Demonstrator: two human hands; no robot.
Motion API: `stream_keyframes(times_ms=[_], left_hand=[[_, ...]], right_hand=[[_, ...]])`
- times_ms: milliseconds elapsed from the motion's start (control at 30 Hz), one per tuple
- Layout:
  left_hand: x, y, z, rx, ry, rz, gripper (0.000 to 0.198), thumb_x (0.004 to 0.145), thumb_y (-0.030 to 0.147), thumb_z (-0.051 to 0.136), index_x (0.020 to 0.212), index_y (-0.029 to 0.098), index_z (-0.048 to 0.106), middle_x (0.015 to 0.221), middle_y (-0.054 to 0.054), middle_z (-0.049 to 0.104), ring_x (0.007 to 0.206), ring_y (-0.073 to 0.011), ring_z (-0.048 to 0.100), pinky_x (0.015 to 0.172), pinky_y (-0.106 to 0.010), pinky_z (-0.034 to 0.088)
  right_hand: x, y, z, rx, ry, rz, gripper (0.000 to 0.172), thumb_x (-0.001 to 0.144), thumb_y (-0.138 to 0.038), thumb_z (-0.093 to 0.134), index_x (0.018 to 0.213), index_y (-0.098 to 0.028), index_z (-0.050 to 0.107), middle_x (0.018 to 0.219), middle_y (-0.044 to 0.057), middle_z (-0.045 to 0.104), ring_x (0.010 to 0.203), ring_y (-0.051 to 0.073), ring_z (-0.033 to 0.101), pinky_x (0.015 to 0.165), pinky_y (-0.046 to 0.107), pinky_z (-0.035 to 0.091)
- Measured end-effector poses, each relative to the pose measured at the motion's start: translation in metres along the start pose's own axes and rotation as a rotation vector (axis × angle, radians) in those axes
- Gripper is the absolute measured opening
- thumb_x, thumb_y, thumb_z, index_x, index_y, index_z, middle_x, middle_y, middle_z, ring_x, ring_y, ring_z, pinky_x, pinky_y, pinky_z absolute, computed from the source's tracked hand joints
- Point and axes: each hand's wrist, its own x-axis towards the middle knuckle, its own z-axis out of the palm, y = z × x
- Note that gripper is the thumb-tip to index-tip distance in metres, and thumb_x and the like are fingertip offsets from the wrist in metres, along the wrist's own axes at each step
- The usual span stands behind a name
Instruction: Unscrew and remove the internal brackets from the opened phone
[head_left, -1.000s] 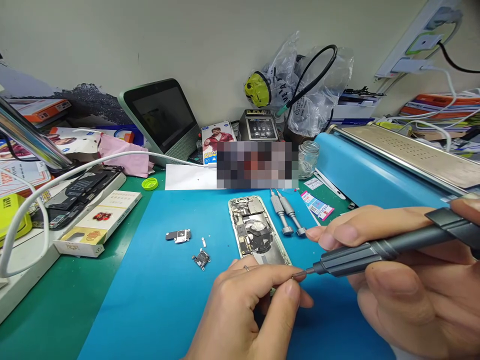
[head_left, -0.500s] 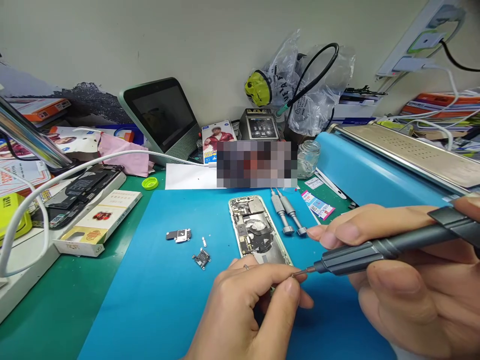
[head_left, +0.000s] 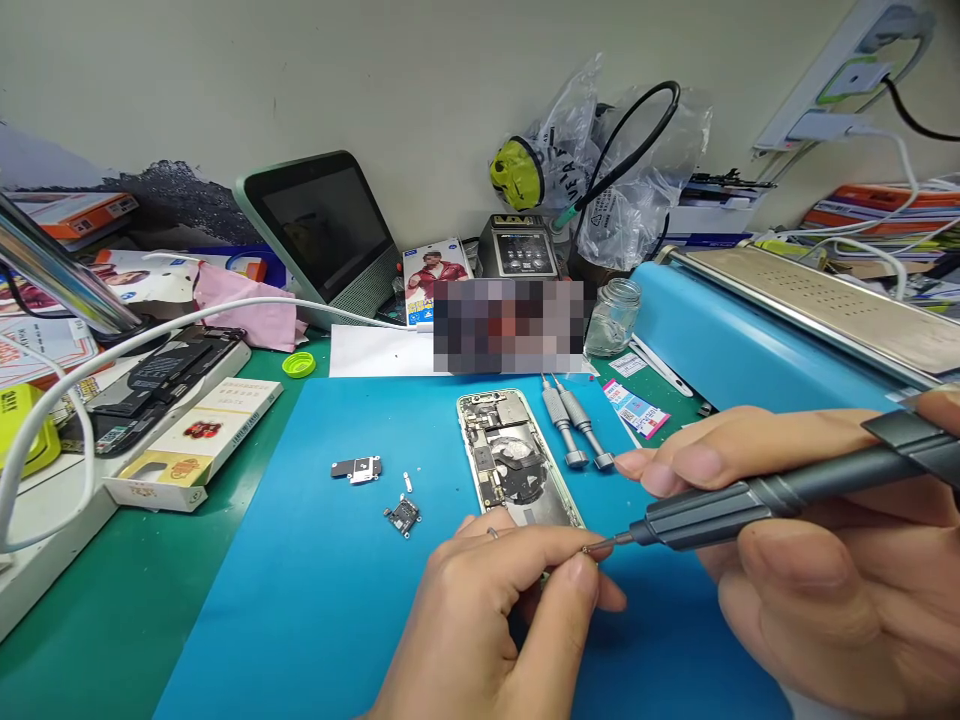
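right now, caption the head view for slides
Right hand holds a screwdriver, tip at left hand's fingertips, opened phone behind

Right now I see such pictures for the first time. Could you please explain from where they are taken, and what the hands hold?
There is no machine: a person works bare-handed, filmed by one head-worn camera that looks forward and down. The right hand holds a dark screwdriver. The left hand pinches a tiny piece, too small to identify, at the screwdriver's tip. On the blue mat lies an opened phone, partly hidden by the left hand, with two grey screwdrivers on its right and small loose parts on its left.
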Motion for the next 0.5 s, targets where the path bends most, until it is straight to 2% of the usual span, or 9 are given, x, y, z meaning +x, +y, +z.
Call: stream_keyframes(times_ms=[133,233,367,500], left_hand=[[0.000,0.001,0.000,0.016,0.003,-0.008,0.026,0.101,0.028,0.054,0.097,0.029,0.080,0.093,0.006,0.081,0.091,-0.0195,0.070,0.087,-0.033,0.046],[0.000,0.001,0.000,0.013,0.008,-0.002,0.026,0.101,0.027,0.055,0.094,0.028,0.080,0.091,0.005,0.080,0.089,-0.0199,0.071,0.086,-0.033,0.046],[-0.001,0.004,0.001,-0.009,0.019,0.014,0.025,0.101,0.024,0.056,0.096,0.030,0.079,0.091,0.008,0.080,0.086,-0.0175,0.070,0.087,-0.031,0.045],[-0.001,0.005,0.000,-0.006,0.016,0.024,0.026,0.101,0.020,0.055,0.096,0.029,0.079,0.091,0.008,0.080,0.085,-0.0176,0.070,0.087,-0.030,0.044]], right_hand=[[-0.003,0.003,0.008,0.072,0.199,-0.009,0.076,0.068,-0.023,0.095,0.131,-0.045,0.059,0.096,-0.002,0.082,0.075,0.027,0.081,0.047,0.032,0.065],[-0.008,0.000,0.016,0.059,0.243,-0.024,0.074,0.069,-0.032,0.096,0.131,-0.045,0.056,0.101,0.000,0.081,0.081,0.029,0.082,0.050,0.035,0.067],[-0.011,-0.003,0.019,0.036,0.199,-0.021,0.072,0.070,-0.032,0.095,0.131,-0.045,0.058,0.102,0.000,0.082,0.077,0.029,0.081,0.048,0.036,0.066],[-0.003,-0.003,0.012,0.049,0.019,-0.032,0.072,0.078,-0.018,0.086,0.140,-0.044,0.060,0.094,-0.001,0.082,0.064,0.024,0.078,0.044,0.034,0.065]])
